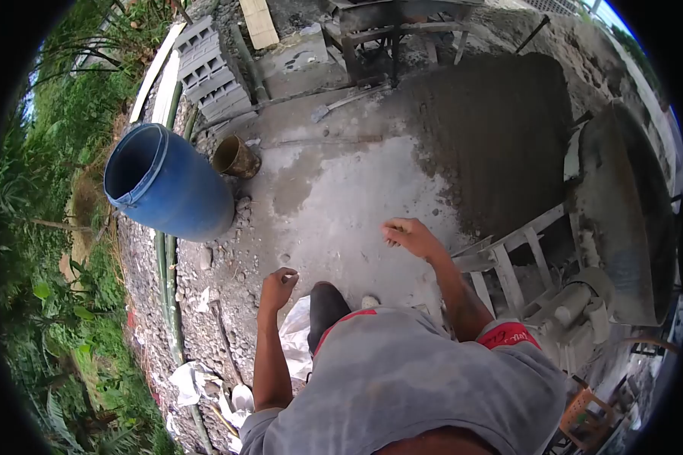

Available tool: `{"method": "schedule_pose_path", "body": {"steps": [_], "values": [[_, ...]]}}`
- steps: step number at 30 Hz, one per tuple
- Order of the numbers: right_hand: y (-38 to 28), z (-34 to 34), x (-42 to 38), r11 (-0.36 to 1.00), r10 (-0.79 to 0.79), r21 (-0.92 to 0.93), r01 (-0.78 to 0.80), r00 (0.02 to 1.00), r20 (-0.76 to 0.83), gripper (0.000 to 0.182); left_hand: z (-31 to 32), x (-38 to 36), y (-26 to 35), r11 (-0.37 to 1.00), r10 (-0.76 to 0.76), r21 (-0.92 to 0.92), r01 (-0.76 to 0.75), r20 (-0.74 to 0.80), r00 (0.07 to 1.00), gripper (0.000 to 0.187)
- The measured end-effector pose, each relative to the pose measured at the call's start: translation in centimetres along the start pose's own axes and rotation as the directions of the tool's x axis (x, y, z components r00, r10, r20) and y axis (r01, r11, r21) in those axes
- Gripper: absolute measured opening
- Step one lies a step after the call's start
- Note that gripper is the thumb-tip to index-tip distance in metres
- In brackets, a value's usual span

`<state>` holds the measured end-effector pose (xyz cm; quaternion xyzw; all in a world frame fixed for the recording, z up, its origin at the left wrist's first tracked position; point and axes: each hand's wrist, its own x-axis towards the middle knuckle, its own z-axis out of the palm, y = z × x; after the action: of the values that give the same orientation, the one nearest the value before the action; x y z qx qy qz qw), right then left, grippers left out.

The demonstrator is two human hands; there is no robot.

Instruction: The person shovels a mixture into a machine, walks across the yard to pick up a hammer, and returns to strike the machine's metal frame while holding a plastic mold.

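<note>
My left hand (279,287) hangs over the concrete floor in front of my body, its fingers loosely curled with nothing visible in them. Farther forward and to the right, my right hand (411,234) is also curled in, thumb near the fingers, and I see no object in it. Both hands are in the air, apart from each other. Below them lies a pale, dusty patch of the concrete floor (357,199). Nearest on the left stand a large blue drum (193,193) with an open top and a small dirty bucket (237,158).
Dark wet mortar (493,136) covers the floor ahead right. A wheelbarrow (618,212) and a wooden frame (508,262) stand at the right. Hollow blocks (210,76) are stacked ahead left. A shovel (228,345) lies on gravel at the left, and a tool (345,101) lies ahead.
</note>
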<state>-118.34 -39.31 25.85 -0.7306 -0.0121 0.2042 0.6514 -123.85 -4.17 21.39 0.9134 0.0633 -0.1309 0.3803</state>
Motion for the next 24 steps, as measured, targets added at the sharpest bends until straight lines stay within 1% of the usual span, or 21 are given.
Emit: {"method": "schedule_pose_path", "body": {"steps": [1, 3, 4, 5, 7, 8, 9, 10, 11, 12, 13, 14, 15, 16, 18, 20, 21, 23, 24], "values": [[-0.8, -0.3, 2.4, 1.000, 0.005, -0.030, -0.004, 0.999, 0.035, 0.028, -0.8, 2.8, -0.2, 1.000, 0.003, -0.007, -0.003, -0.001, 1.000, 0.021], [-1.3, -1.0, 7.0, 0.998, -0.001, -0.061, 0.003, 1.000, 0.025, 0.028, -1.9, 8.6, -0.5, 0.992, 0.085, 0.090, -0.085, 0.003, 0.996, 0.021], [-1.3, -1.4, 9.3, 0.996, -0.009, -0.086, 0.011, 1.000, 0.016, 0.027, -2.4, 11.6, -0.4, 0.995, 0.089, 0.033, -0.090, 0.024, 0.996, 0.022], [-1.2, -1.8, 11.5, 0.996, -0.001, -0.086, 0.001, 1.000, 0.007, 0.027, -2.9, 14.7, -0.1, 0.995, 0.092, 0.030, -0.093, 0.035, 0.995, 0.022], [-0.1, -3.4, 15.7, 0.995, 0.008, -0.096, -0.012, 0.999, -0.034, 0.027, -4.0, 21.2, 0.7, 0.987, 0.151, 0.041, -0.155, 0.082, 0.985, 0.023], [0.7, -4.2, 17.5, 0.996, 0.017, -0.092, -0.021, 0.999, -0.044, 0.027, -4.7, 24.5, 1.3, 0.991, 0.131, 0.018, -0.134, 0.117, 0.984, 0.023], [1.5, -5.2, 19.6, 0.987, 0.087, -0.127, -0.102, 0.989, -0.120, 0.029, -5.7, 28.3, 1.9, 0.989, 0.142, 0.023, -0.146, 0.119, 0.983, 0.023], [2.4, -6.2, 21.1, 0.969, 0.160, -0.155, -0.190, 0.969, -0.189, 0.031, -6.3, 31.6, 2.0, 0.974, 0.218, 0.035, -0.223, 0.108, 0.970, 0.023], [3.1, -7.0, 22.0, 0.898, 0.195, -0.342, -0.278, 0.946, -0.258, 0.033, -7.1, 34.4, 2.3, 0.956, 0.285, 0.046, -0.290, 0.091, 0.954, 0.023], [3.6, -8.1, 23.1, 0.781, 0.200, -0.516, -0.353, 0.923, -0.328, 0.035, -8.3, 37.5, 3.7, 0.959, 0.275, 0.037, -0.281, 0.110, 0.955, 0.024], [4.7, -9.5, 24.1, 0.727, 0.203, -0.579, -0.368, 0.922, -0.330, 0.037, -9.4, 40.7, 5.4, 0.961, 0.271, 0.032, -0.275, 0.092, 0.958, 0.024], [5.9, -10.6, 24.2, 0.670, 0.217, -0.633, -0.386, 0.918, -0.331, 0.039, -10.3, 43.5, 7.0, 0.957, 0.276, 0.048, -0.285, 0.142, 0.951, 0.024], [6.2, -11.3, 24.2, 0.752, 0.286, -0.480, -0.451, 0.880, -0.380, 0.037, -11.4, 46.2, 8.4, 0.952, 0.279, 0.072, -0.297, 0.195, 0.940, 0.024], [6.4, -11.9, 24.5, 0.810, 0.358, -0.307, -0.499, 0.836, -0.415, 0.035, -12.4, 48.8, 10.0, 0.953, 0.273, 0.085, -0.292, 0.189, 0.943, 0.024], [8.2, -13.3, 25.7, 0.847, 0.412, -0.118, -0.519, 0.779, -0.473, 0.037, -14.0, 54.5, 13.2, 0.927, 0.360, 0.039, -0.374, 0.197, 0.912, 0.024], [8.3, -14.5, 27.7, 0.793, 0.509, -0.047, -0.607, 0.703, -0.496, 0.036, -15.2, 60.2, 15.1, 0.914, 0.383, 0.071, -0.400, 0.179, 0.906, 0.023], [8.3, -15.6, 29.7, 0.795, 0.508, -0.045, -0.605, 0.704, -0.496, 0.036, -15.3, 62.9, 16.0, 0.899, 0.411, 0.090, -0.429, 0.166, 0.897, 0.023], [7.4, -17.7, 33.7, 0.735, 0.614, -0.028, -0.677, 0.682, -0.397, 0.037, -15.3, 67.9, 17.1, 0.907, 0.403, 0.064, -0.417, 0.162, 0.901, 0.022], [7.5, -19.1, 36.3, 0.760, 0.583, -0.043, -0.648, 0.709, -0.397, 0.040, -15.4, 69.8, 17.3, 0.911, 0.384, 0.099, -0.401, 0.157, 0.910, 0.022]]}}
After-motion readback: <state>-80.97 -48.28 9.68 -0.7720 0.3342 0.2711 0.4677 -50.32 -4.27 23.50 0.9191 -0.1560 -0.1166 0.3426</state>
